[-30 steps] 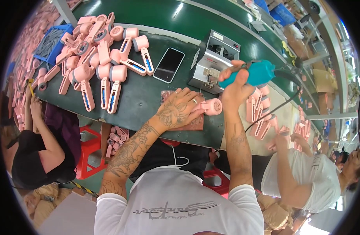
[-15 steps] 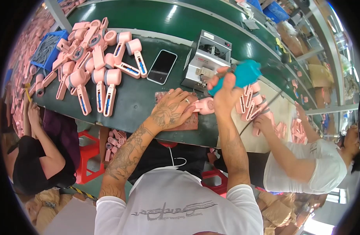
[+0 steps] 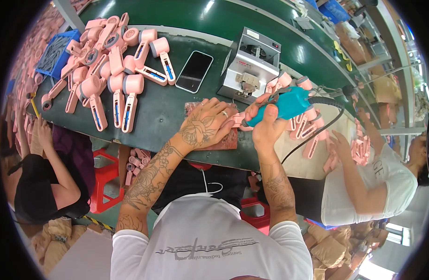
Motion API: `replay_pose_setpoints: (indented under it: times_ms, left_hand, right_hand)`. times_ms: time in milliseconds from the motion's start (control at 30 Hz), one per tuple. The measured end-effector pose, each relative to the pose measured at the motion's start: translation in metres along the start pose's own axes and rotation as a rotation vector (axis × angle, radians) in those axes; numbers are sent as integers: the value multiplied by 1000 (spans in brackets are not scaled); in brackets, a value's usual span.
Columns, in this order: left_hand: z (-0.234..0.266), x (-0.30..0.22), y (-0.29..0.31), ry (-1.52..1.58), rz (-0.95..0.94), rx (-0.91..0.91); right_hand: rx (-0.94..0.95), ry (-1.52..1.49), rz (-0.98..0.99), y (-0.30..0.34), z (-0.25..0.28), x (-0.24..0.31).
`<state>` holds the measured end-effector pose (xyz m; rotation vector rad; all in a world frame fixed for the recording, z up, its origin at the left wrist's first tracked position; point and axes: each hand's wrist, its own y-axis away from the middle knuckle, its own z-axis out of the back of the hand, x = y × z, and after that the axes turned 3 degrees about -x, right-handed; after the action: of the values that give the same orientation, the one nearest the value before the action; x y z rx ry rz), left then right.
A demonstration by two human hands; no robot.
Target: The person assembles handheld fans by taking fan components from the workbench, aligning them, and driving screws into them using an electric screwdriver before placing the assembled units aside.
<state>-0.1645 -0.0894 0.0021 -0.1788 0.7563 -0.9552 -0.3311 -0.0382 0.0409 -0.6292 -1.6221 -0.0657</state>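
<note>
My left hand (image 3: 207, 123) is closed around a pink handheld fan (image 3: 238, 119) and presses it onto a worn reddish mat (image 3: 221, 143) at the table's front edge. Much of this fan is hidden by my hands. In my right hand (image 3: 266, 128) I grip a teal electric screwdriver (image 3: 291, 103), held nearly level with its tip pointing left at the fan's pink body. Whether the tip touches the fan cannot be made out. A black cord (image 3: 326, 101) runs from the back of the screwdriver.
Beyond my hands stands a grey metal machine (image 3: 249, 70), with a phone (image 3: 194, 71) to its left. Pink fans (image 3: 114, 65) are heaped at left beside a blue bin (image 3: 58, 53) of grey parts. More fans (image 3: 310, 123) lie at right, near a co-worker's hand (image 3: 339, 145).
My right hand has brought the screwdriver down and its tip closer to the fan. My left hand stays on the fan. The co-worker's hand at right has moved farther right.
</note>
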Motion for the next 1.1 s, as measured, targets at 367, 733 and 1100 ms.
replay_pose_setpoints:
  times_ms: [367,733,1100]
  left_hand:
    - [7,-4,-8,-23,28,19]
    - [9,-25,32,-125,-240,-243]
    - [182,163,128,348,749,-1306]
  right_hand:
    - [57,-6,61,-4,-1,-10]
    - [-178,-341,-30,31,15,16]
    - [-230,-179,-32,109,44,48]
